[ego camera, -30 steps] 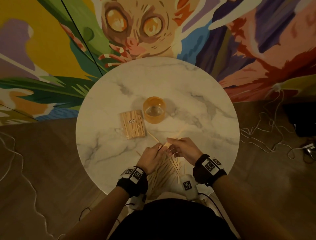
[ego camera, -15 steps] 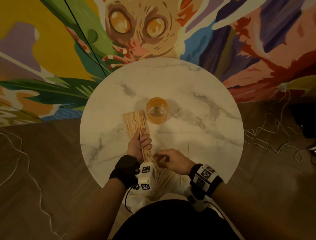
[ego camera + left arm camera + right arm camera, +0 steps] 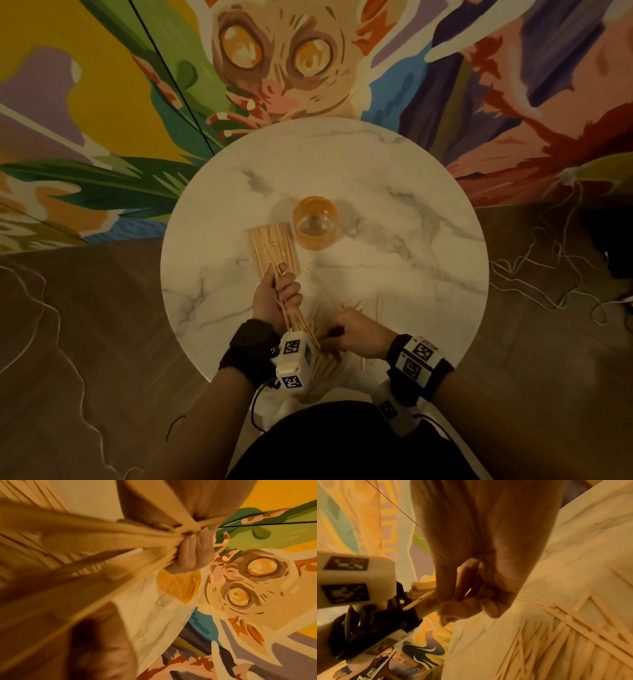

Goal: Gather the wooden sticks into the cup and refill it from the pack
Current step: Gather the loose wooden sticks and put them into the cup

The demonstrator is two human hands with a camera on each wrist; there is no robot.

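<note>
An empty orange translucent cup (image 3: 315, 224) stands upright at the middle of the round marble table (image 3: 404, 212). Just left of it lies the flat pack of wooden sticks (image 3: 270, 245). My left hand (image 3: 276, 295) grips a thick bundle of sticks (image 3: 298, 320), whose far ends lie over the pack's near end. In the left wrist view my fingers (image 3: 193, 550) wrap the bundle (image 3: 102, 538), with the cup (image 3: 178, 586) beyond. My right hand (image 3: 352, 334) sits curled on the loose sticks (image 3: 556, 635) near the table's front edge and pinches a few.
Single sticks (image 3: 377, 308) lie scattered right of my right hand and toward the cup. A painted mural wall (image 3: 274, 68) stands right behind the table. White cables (image 3: 534, 274) trail over the wooden floor on both sides.
My left hand has left the pile with a bundle of sticks and moved forward and left over the pack. My right hand has stayed low at the loose pile.
</note>
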